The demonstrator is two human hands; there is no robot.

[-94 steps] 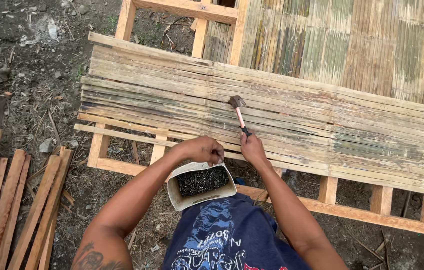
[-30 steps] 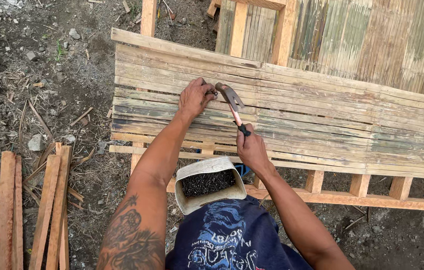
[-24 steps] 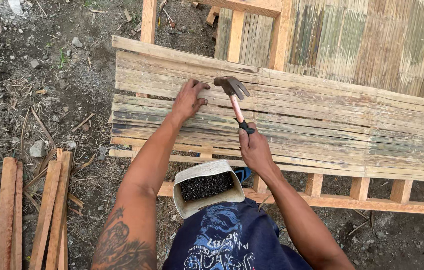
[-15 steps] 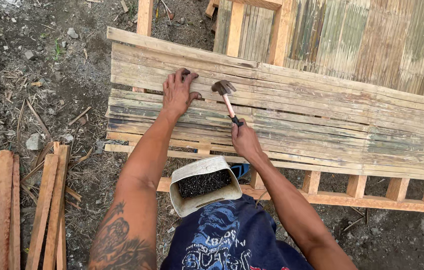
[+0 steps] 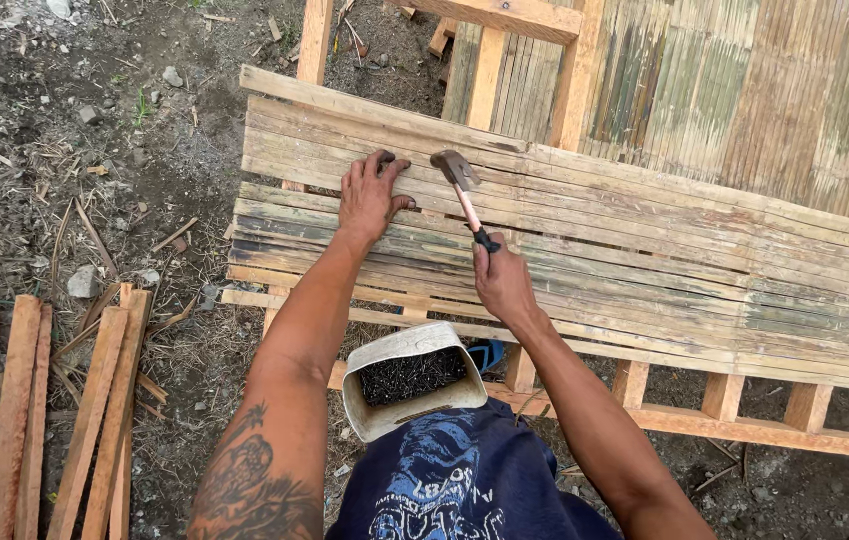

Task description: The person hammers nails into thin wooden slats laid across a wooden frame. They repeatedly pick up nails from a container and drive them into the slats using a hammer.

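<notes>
My arms and clothes

My arms are bare, no sleeves; my left forearm [image 5: 264, 480] carries a dark tattoo, and I wear a navy shirt [image 5: 454, 480] with a pale-blue print.

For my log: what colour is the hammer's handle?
Reddish-brown shaft with a black grip, on the hammer in the right hand; head view.
</notes>
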